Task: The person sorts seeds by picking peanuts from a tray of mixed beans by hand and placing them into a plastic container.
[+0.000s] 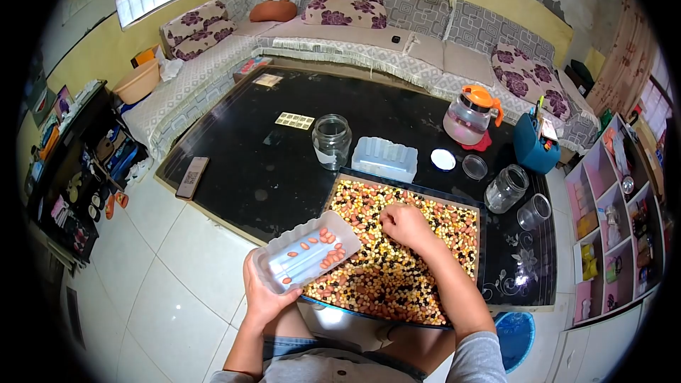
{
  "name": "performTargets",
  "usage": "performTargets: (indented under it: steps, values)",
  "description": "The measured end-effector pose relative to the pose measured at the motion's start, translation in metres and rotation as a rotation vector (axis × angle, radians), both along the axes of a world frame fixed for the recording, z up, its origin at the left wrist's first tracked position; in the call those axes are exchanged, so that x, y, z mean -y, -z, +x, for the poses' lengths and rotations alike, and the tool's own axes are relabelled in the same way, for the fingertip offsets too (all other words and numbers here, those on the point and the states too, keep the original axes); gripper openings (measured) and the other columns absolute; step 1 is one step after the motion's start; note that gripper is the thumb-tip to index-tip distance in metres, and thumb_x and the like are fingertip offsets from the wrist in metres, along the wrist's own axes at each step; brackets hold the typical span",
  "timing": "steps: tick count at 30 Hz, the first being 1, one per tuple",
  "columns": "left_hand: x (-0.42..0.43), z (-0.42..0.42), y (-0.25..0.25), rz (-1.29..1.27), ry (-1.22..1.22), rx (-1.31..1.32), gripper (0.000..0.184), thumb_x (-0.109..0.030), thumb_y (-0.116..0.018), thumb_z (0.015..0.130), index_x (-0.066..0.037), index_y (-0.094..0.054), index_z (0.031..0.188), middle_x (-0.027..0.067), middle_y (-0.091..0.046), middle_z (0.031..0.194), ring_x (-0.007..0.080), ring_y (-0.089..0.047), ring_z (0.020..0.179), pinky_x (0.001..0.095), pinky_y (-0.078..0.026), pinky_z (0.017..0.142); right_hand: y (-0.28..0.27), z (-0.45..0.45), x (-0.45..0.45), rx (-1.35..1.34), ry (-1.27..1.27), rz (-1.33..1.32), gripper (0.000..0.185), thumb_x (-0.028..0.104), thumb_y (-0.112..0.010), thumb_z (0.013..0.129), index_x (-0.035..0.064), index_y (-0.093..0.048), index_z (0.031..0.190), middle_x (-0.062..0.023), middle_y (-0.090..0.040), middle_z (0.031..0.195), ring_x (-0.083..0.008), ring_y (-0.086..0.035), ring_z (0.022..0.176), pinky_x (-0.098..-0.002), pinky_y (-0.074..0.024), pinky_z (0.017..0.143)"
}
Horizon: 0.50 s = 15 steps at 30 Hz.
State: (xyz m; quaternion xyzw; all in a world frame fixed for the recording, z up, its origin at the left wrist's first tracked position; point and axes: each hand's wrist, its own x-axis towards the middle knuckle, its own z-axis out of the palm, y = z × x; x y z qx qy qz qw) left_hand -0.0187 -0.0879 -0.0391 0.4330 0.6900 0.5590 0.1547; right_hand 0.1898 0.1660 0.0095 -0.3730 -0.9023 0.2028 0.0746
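Note:
My left hand grips a clear plastic container by its near end, tilted over the left edge of a large tray. Several pinkish peanuts lie inside it, mostly toward the right end. A mix of yellow corn kernels, black beans and peanuts covers the tray. Over the upper middle of this mix is my right hand, its fingers curled together. Whatever those fingers hold, if anything, is hidden.
Behind the tray on the black table stand a glass jar and another plastic container. Two more jars, lids and an orange-topped pitcher are at right. A phone lies left.

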Motion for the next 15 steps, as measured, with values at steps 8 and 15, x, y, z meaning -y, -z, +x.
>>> performTargets:
  steps: [8,15]
  values:
    - [-0.001,0.003,-0.001,0.012,0.014,0.088,0.095,-0.016,-0.084,0.046,0.000,-0.031,0.124,0.0154,-0.041,0.116,0.0271,-0.043,0.111,0.0372,-0.037,0.095,-0.057,-0.042,0.044,-0.696,-0.366,-0.038,0.013,0.006,-0.061,0.076,0.0022,-0.063,0.088,-0.0056,-0.057,0.072,-0.0134,-0.057,0.062,-0.0259,-0.0463,0.056]
    - [-0.002,0.010,-0.025,0.037,0.083,0.285,0.095,-0.010,-0.083,0.050,-0.003,-0.026,0.125,0.0129,-0.044,0.114,0.0232,-0.048,0.106,0.0348,-0.040,0.092,-0.031,-0.027,0.021,-0.510,-0.128,-0.081,0.011,0.005,-0.061,0.075,0.0036,-0.062,0.086,-0.0083,-0.059,0.077,-0.0169,-0.058,0.066,-0.0282,-0.0479,0.061]
